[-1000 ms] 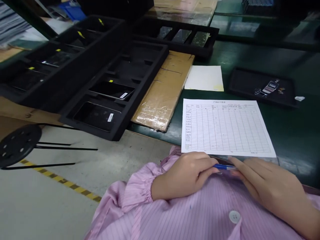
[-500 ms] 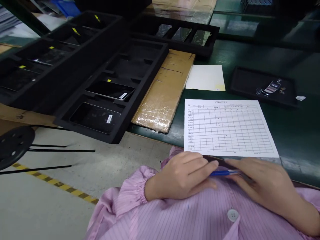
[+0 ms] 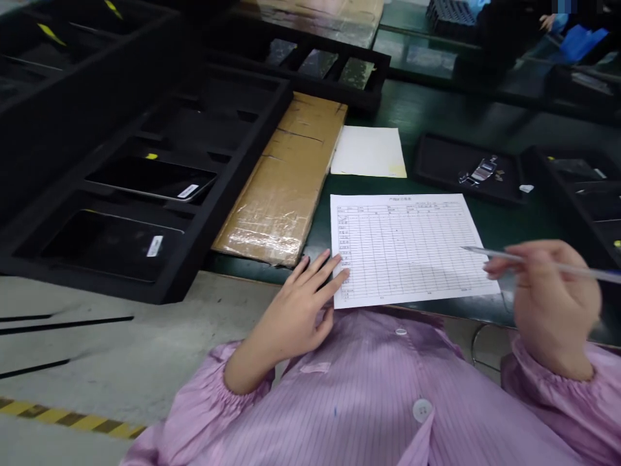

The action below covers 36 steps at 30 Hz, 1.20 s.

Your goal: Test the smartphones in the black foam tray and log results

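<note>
Looks to be at an early stage on the printed form (image 3: pixel 412 252), laid out along the near edge of the tabletop (image 3: pixel 548 220). Already marked, apparently: the left column and header lines, plus a few specks among the cells. Left blank, as far as visible: most of the grid, though too small to read with certainty. Pinching a pen (image 3: pixel 490 252) in the right hand (image 3: pixel 553 304), grip closed around the barrel, with the tip over the form's right part; cannot tell whether touching the paper. Spreading the left hand (image 3: pixel 295 317) at the form's left edge, fingertips on the paper, grip loose and pinching nothing.

Toward the tabletop's near left corner, seated in separate compartments of a black tray (image 3: pixel 240 168): two dark flat panels (image 3: pixel 111 246) with white labels. Farther left, inside a taller black tray (image 3: pixel 145 71): dark pieces with yellow tags (image 3: pixel 52 33). Toward the far edge, held in a partitioned tray (image 3: pixel 339 94): three glossy panels (image 3: pixel 356 72). Right of the form's far edge, lying in a shallow tray (image 3: pixel 436 178): a watch-like metal piece (image 3: pixel 484 171) and tiny bits (image 3: pixel 499 175). Toward the right edge, within another black tray (image 3: pixel 553 188): flat items, mostly too dim to identify.
</note>
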Each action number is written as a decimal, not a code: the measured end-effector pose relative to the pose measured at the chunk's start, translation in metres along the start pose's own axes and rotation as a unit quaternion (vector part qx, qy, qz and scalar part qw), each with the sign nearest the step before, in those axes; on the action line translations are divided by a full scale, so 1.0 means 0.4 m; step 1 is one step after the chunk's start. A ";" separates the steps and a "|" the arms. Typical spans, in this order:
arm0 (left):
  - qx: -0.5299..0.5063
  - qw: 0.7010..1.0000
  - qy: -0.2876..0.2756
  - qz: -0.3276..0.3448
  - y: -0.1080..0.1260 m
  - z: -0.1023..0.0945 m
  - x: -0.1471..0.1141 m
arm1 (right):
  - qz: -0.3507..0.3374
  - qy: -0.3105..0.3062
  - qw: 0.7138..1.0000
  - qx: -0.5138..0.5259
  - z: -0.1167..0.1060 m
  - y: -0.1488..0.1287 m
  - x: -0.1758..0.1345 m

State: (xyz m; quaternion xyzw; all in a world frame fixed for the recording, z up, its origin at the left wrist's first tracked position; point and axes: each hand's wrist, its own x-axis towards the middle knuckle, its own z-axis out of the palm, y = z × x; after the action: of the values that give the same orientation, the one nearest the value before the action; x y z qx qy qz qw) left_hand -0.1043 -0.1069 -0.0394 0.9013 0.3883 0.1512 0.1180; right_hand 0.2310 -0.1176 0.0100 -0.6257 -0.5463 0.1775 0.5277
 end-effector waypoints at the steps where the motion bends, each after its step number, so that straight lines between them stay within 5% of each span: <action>1: 0.002 1.000 0.001 0.001 0.001 0.003 0.000 | 0.025 -0.011 0.999 0.017 0.022 -0.012 0.021; 7: -0.003 0.999 0.050 -0.015 0.026 0.008 0.005 | 0.147 -0.133 0.969 0.147 0.159 0.025 0.122; 13: 0.025 0.992 0.069 -0.100 0.066 0.009 0.052 | 0.152 -0.106 0.968 0.169 0.217 0.085 0.115; 20: 0.042 0.993 0.063 -0.089 0.091 0.007 0.086 | 0.187 -0.059 0.962 0.191 0.213 0.084 0.116; 26: -0.001 0.997 -0.025 -0.072 0.134 0.008 0.164 | 0.182 -0.044 0.965 0.183 0.222 0.080 0.119; 30: -0.013 0.995 -0.087 -0.047 0.158 0.017 0.226 | 0.143 -0.086 0.973 0.159 0.227 0.078 0.118; 36: -0.016 0.991 -0.128 -0.016 0.159 0.037 0.261 | 0.098 -0.116 0.988 0.033 0.241 0.074 0.123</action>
State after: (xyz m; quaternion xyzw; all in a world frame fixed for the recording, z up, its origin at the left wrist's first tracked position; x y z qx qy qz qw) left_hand 0.0115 -0.0741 -0.0131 0.9048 0.3822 0.0385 0.1838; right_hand 0.1855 -0.0253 -0.0343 -0.6341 -0.5336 0.3172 0.4611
